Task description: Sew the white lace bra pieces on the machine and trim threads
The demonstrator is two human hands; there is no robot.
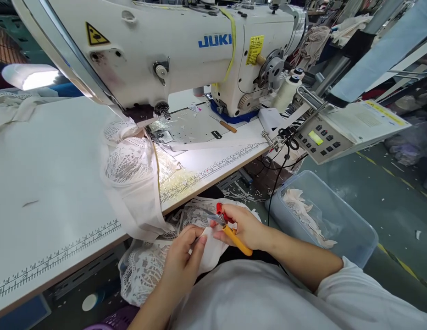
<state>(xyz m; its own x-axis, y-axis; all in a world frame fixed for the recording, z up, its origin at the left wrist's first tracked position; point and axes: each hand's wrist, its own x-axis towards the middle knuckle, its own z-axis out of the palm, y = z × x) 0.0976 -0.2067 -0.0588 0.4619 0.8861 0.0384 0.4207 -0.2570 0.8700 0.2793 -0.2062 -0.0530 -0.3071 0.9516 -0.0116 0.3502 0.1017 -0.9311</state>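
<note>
In my right hand (246,225) is a pair of scissors (237,240) with one red and one orange handle. Their blades point left, close above the cloth on my lap. My left hand (185,252) pinches the edge of a pale lace garment (144,271) between thumb and fingers, beside the blades. Whether the blades touch the cloth, I cannot tell. Part of the garment hangs below the table edge. More pale lace cloth with moulded cups (130,160) lies at the sewing machine's needle end and drapes over the edge.
The white sewing machine (185,55) stands across the table (62,183), which has a printed ruler along its front. A wooden-handled tool (228,126) lies near its base. On the right are a control box (319,137) and a plastic bin (354,224) holding scraps.
</note>
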